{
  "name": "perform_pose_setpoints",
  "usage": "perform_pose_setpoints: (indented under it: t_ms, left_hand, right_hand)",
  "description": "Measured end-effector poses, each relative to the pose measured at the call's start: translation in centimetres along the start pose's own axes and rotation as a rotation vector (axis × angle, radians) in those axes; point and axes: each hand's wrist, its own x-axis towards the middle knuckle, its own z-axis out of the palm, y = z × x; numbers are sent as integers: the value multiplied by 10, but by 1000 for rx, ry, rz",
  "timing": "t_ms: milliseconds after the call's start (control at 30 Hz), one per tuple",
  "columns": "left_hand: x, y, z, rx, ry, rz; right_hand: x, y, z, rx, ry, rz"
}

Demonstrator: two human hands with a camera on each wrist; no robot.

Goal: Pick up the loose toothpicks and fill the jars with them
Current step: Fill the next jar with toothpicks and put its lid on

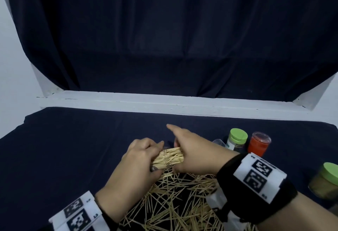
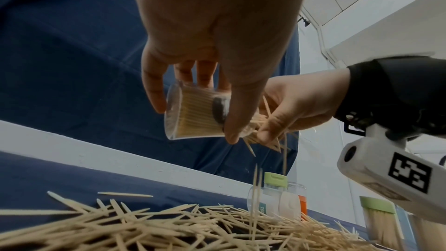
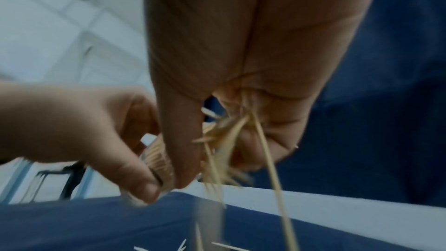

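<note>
Here, two bare hands meet above a heap of loose toothpicks (image 1: 182, 199) spread on a dark blue cloth (image 1: 73, 148). The left hand (image 1: 139, 159) grips a clear jar (image 2: 193, 114) held on its side, just above the far edge of the heap. Its fingers wrap over the jar's top and its thumb presses the near side. The jar is packed with toothpicks lying in a neat row, their ends poking out of the open mouth, which faces the right hand.

The right hand (image 1: 193, 152) is at the jar's mouth, with its thumb and curled fingers clamped on a bunch of toothpicks (image 2: 263, 133) that meets the opening. Its index finger points straight out, away from the heap. A few toothpicks hang or drop from this bunch toward the heap; in the right wrist view they are blurred.

Beyond the heap, to the right, stand a jar with a green lid (image 1: 237, 138) and, just beside it, a red jar with a clear cap (image 1: 259, 144). A clear container (image 1: 218, 142) shows partly behind the right hand. Another jar with a green lid (image 1: 326, 183) stands to the right of the heap, near the frame edge. Both wrists wear black bands carrying white blocks with black square markers (image 1: 259, 175).
</note>
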Motion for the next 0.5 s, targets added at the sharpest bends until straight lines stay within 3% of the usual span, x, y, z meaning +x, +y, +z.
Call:
perform_pose_setpoints:
  t_ms: [200,367,500]
  left_hand:
    - [3,7,7,-17,17,35]
    - [5,-1,8,-60,47,19]
    - [5,-7,4,-130,153,-20]
  right_hand:
    - [-5,0,18,215,-34,-17]
    - [-2,10,19,493,68,-27]
    - [-12,21,22,770,254,14]
